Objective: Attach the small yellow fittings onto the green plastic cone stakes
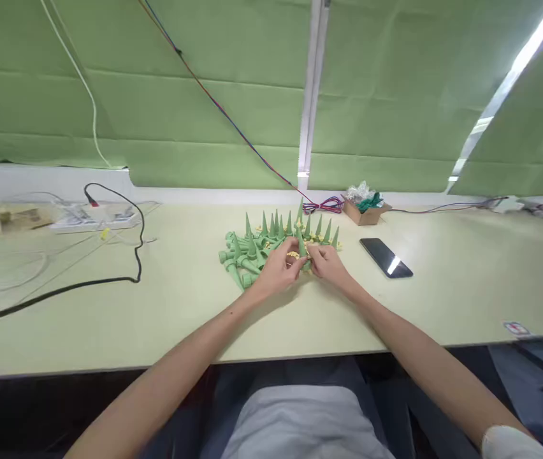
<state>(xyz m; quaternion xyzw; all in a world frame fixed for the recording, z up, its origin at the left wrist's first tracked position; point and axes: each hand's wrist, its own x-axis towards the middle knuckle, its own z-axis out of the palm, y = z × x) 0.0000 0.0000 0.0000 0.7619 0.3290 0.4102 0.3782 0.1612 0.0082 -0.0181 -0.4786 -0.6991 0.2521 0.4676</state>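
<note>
My left hand [278,268] is closed round a green plastic cone-shaped spike [301,244], which stands point up between thumb and fingers. Pressed close to its right side is my right hand [327,262], with thumb and fingertips pinched together; what they grip is too small to make out. Left of my hands lies a pile of similar green spikes [240,255], some tipped over and some upright. Behind my hands several more spikes [289,224] stand in a row. Small yellow pieces [340,246] are scattered around their bases.
A black phone [386,257] lies to the right. Behind it sits a small cardboard box [364,213] with clear plastic and teal material, beside a coiled red-blue cable [326,205]. A black cord [140,255] and a white power strip [94,218] occupy the left side.
</note>
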